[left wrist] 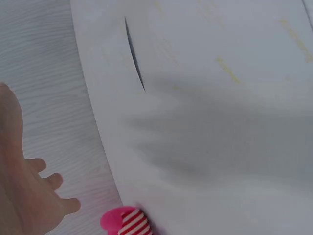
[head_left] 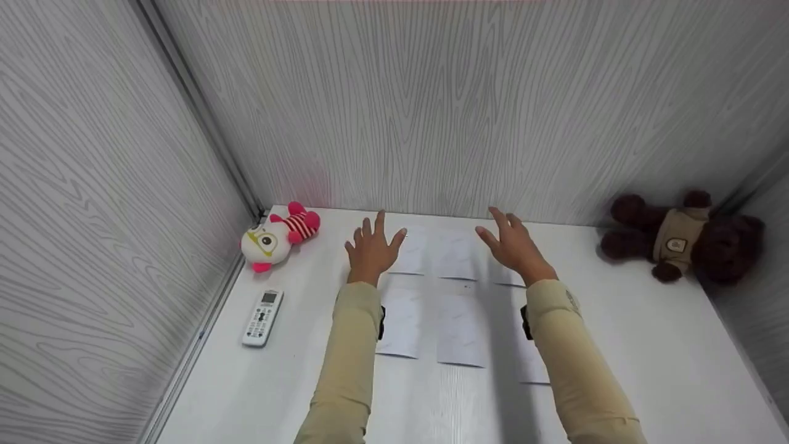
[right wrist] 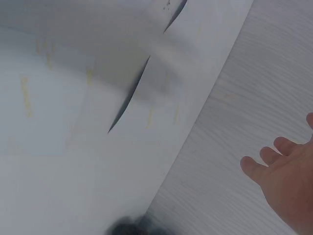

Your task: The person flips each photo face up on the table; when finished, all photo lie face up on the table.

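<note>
My left hand [head_left: 372, 251] hovers over the far left part of a group of white paper sheets, fingers spread and holding nothing. Over the far right sheets, my right hand [head_left: 516, 248] is likewise spread and holds nothing. The sheets lie in two rows on the white table; a near middle sheet [head_left: 460, 330] and a far middle sheet [head_left: 456, 256] show between the arms. Faint yellowish marks show on a sheet [right wrist: 27, 95] in the right wrist view. My forearms hide parts of the outer sheets. Both hands are apart from the paper, with shadows cast below.
At the far left lies a pink and white plush toy [head_left: 268, 243] with a striped body. A white remote control [head_left: 263, 317] sits nearer on that side. A brown teddy bear [head_left: 681, 240] lies at the far right. Wood-grain panels [head_left: 407, 111] wall the table in at back and sides.
</note>
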A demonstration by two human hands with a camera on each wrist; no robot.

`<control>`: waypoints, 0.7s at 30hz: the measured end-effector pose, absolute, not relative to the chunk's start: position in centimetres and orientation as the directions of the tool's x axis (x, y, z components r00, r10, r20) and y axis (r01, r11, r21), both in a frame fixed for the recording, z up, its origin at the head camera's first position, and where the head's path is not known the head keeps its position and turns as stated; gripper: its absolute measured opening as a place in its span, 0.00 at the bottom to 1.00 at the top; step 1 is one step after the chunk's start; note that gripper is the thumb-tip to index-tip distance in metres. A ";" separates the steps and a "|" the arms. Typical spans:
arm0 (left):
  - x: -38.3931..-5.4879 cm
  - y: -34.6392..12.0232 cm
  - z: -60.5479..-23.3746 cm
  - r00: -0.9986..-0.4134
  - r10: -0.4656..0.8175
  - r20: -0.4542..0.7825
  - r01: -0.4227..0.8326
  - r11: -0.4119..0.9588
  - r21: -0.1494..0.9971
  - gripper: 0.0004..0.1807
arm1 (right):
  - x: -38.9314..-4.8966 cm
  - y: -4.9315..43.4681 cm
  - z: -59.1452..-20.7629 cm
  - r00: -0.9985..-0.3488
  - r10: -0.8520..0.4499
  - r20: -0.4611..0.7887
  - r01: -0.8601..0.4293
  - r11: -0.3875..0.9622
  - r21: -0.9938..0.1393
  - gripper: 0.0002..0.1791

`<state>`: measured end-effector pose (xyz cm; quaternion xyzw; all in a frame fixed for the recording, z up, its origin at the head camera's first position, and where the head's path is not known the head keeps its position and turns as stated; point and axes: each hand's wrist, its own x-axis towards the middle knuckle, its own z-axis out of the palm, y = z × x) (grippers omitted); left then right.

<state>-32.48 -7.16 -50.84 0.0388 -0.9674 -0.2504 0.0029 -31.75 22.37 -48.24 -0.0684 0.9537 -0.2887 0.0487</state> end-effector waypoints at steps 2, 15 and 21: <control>-32.8 -6.9 -51.7 -0.996 -0.080 -0.045 -0.090 0.768 0.634 0.43 | -31.6 21.9 -49.2 -0.985 -0.169 -0.043 -0.105 0.774 -0.624 0.43; -35.9 -8.3 -52.2 -0.953 -0.200 -0.227 -0.292 0.413 0.863 0.34 | -34.3 15.8 -51.0 -0.959 -0.174 -0.222 0.187 0.196 -0.963 0.41; -35.9 -8.3 -53.3 -0.925 -0.188 -0.329 -0.375 0.329 0.867 0.34 | -34.2 13.9 -53.6 -0.923 -0.179 -0.341 0.333 0.076 -0.940 0.41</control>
